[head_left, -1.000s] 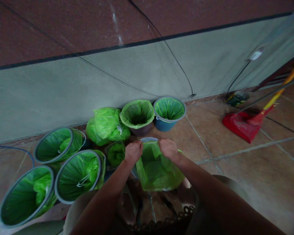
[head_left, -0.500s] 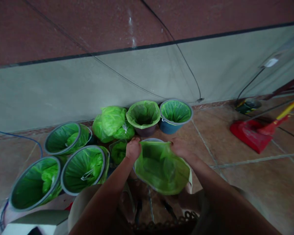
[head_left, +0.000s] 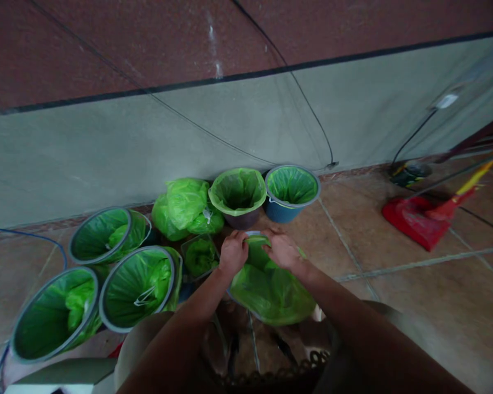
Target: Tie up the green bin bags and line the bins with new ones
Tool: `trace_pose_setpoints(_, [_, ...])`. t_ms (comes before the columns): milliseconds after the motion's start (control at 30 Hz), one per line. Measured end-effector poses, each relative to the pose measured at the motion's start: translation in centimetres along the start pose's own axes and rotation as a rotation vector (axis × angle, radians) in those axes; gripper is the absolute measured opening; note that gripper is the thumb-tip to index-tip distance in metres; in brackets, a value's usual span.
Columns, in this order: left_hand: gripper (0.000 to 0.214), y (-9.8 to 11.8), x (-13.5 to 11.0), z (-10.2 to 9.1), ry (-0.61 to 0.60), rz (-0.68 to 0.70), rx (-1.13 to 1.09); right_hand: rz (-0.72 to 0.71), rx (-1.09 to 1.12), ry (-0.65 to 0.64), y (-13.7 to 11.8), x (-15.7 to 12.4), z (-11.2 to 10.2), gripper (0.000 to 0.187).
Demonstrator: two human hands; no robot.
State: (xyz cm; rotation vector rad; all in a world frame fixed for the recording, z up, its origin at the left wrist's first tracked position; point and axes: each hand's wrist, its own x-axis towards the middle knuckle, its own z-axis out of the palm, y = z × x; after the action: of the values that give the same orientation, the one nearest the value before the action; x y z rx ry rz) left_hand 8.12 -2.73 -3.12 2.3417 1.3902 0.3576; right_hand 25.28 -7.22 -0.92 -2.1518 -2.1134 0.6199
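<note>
A green plastic bag [head_left: 273, 295] hangs over the bucket between my knees, and its upper edge is in both my hands. My left hand [head_left: 234, 253] is closed on the edge at the left, near the bucket's far rim [head_left: 253, 233]. On the right, my right hand [head_left: 282, 249] is closed on the same edge, fingers curled inward. Only a little room separates the two hands. The bag hides most of the bucket. Left of my left hand stands a small square container [head_left: 200, 256] with green plastic in it.
Several bag-lined buckets stand at the left, among them one front bucket [head_left: 139, 249]. Stuffed green bags [head_left: 187, 202], a maroon bucket [head_left: 240, 219] and a blue bucket [head_left: 285, 212] line the wall. A red dustpan [head_left: 414, 219] lies at the right. Cables run along the wall.
My hands have come closer together along the bag's edge, the right one moving left. The bag's opening has narrowed and folded over. The view has shifted slightly.
</note>
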Motion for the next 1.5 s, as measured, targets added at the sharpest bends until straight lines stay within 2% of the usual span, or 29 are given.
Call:
trace_pose_setpoints(100, [0.017, 0.3, -0.2, -0.1, -0.034, 0.018, 0.037, -0.004, -0.030, 0.036, -0.3, -0.1, 0.0, 0.030])
trace_pose_setpoints(400, [0.023, 0.3, -0.5, -0.2, -0.123, 0.000, 0.195, 0.129, -0.017, 0.036, 0.0, -0.4, -1.1, 0.032])
trace_pose_setpoints(600, [0.023, -0.3, -0.3, -0.1, -0.067, -0.047, 0.140, 0.224, -0.033, 0.003, 0.3, -0.5, -1.7, 0.032])
trace_pose_setpoints(667, [0.023, -0.3, -0.3, -0.1, -0.034, -0.038, 0.111, 0.175, -0.045, 0.011, 0.2, -0.6, -1.3, 0.036])
trace_pose_setpoints(800, [0.023, 0.0, -0.4, 0.1, 0.010, 0.018, 0.060, -0.008, -0.062, 0.086, -0.4, -0.6, -0.5, 0.062])
trace_pose_setpoints(867, [0.024, 0.2, -0.5, 0.2, 0.014, 0.039, 0.039, -0.072, -0.065, 0.113, -0.6, -0.5, -0.5, 0.055])
trace_pose_setpoints(967, [0.025, 0.2, -0.6, 0.2, 0.026, 0.051, 0.012, -0.111, -0.067, 0.110, -0.6, -0.4, -0.7, 0.032])
trace_pose_setpoints(1100, [0.028, 0.2, -0.7, 0.2, 0.027, 0.049, 0.021, -0.014, -0.036, 0.048, -0.4, -0.3, -0.9, 0.030])
trace_pose_setpoints(1233, [0.029, 0.3, -0.7, 0.1, -0.025, 0.025, 0.087, 0.061, 0.011, 0.076, -0.3, -0.2, -1.1, 0.032])
trace_pose_setpoints(1367, [0.026, 0.0, -0.6, -0.3, -0.105, -0.046, 0.178, 0.174, 0.034, 0.110, 0.2, 0.0, -1.4, 0.033])
trace_pose_setpoints(1500, [0.024, -0.9, -0.4, -0.7, -0.078, -0.142, 0.258, 0.277, -0.004, 0.102, 1.1, -0.1, -1.7, 0.033])
